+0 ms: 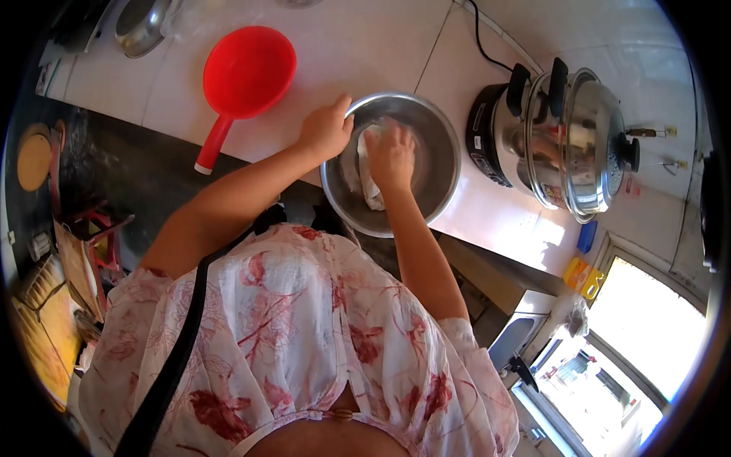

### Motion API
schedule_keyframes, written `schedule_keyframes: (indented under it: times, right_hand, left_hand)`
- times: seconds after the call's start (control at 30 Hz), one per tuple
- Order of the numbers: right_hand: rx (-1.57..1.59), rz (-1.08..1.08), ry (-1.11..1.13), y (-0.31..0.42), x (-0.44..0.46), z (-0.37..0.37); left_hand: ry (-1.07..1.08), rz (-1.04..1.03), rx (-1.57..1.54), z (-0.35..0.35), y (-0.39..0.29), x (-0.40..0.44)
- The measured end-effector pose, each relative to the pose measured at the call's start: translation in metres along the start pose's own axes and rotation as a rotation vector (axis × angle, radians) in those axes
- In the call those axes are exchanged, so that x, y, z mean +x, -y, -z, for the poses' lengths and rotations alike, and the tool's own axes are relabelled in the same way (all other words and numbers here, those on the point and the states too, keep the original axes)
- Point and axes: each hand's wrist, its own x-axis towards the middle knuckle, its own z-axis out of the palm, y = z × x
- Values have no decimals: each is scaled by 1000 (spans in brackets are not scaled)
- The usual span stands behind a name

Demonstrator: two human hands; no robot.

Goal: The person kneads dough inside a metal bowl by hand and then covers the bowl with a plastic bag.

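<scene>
A wide steel bowl (449, 164) rests at the counter's front edge, close to my body. My left hand (327, 131) is closed on its left rim, the thumb pointing up over the edge. Inside the bowl lies a pale, elongated lump of dough (371, 186). My right hand (392, 156) presses down on the dough with curled fingers, which are slightly blurred and cover part of it.
To the left lies a red plastic ladle (249, 72), its handle over the counter edge. At right stands an electric steamer pot (544, 137) with a glass lid and black cord. A metal basin (141, 27) sits far left. A bright window (647, 327) is lower right.
</scene>
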Motion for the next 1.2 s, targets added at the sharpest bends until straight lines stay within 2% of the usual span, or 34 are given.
schedule_keyframes:
  times: [0.03, 0.1, 0.13, 0.3, 0.6, 0.7, 0.9, 0.97, 1.1, 1.2]
  right_hand:
    - [2, 0, -3, 1, 3, -5]
    - [-98, 275, 96, -1, 8, -22]
    - [-48, 302, 37, -2, 8, -29]
    - [-155, 371, -9, -6, 18, -36]
    - [-55, 412, 45, -14, 41, -41]
    - [-19, 455, -43, -14, 42, -43]
    - [-3, 420, -76, -14, 40, -38]
    - [-23, 384, -51, -12, 36, -35]
    - [108, 379, -75, -3, 18, 31]
    - [-146, 131, 158, 10, 10, 64]
  left_hand:
    - [-10, 2, -13, 1, 1, 1]
    - [-12, 7, -12, 1, 0, 0]
    - [-9, 13, -15, 1, 0, -1]
    - [26, -10, -105, 1, 1, -1]
    - [76, 50, -149, 7, -3, 0]
    - [67, 34, -142, 8, -3, -1]
    - [-77, -36, -107, -1, -2, -1]
    - [-2, -22, -54, 2, 0, 4]
    - [16, -42, -4, 1, 1, 7]
    - [6, -56, -35, 1, 1, 4]
